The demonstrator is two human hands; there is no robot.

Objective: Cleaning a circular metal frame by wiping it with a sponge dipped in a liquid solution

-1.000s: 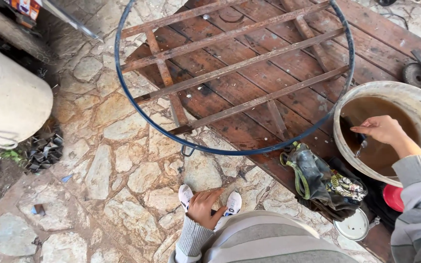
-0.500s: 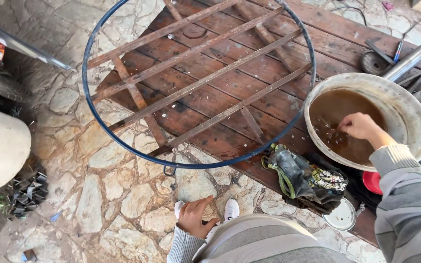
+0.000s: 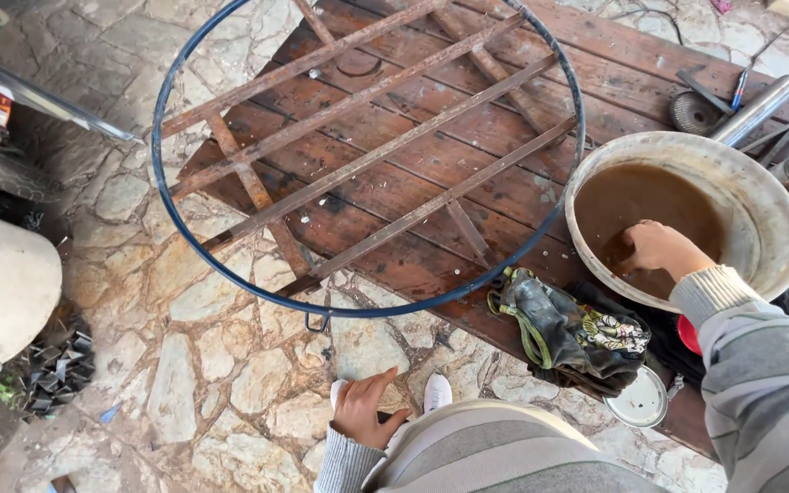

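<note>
left hand sat lowest in frame, open, fingers spread, resting against the person's own striped top above the white shoes on the stone floor. right hand was down in the white basin, fingertips under the murky brown water; can't tell if they were curled on anything. basin was round, rim stained and scuffed, about half full, sitting at the right end of the wooden surface. dirty gloves and rags just beside its near edge, small white lid below them. farther left, blue metal ring with rusty cross bars lay overhanging the surface edge.
</note>
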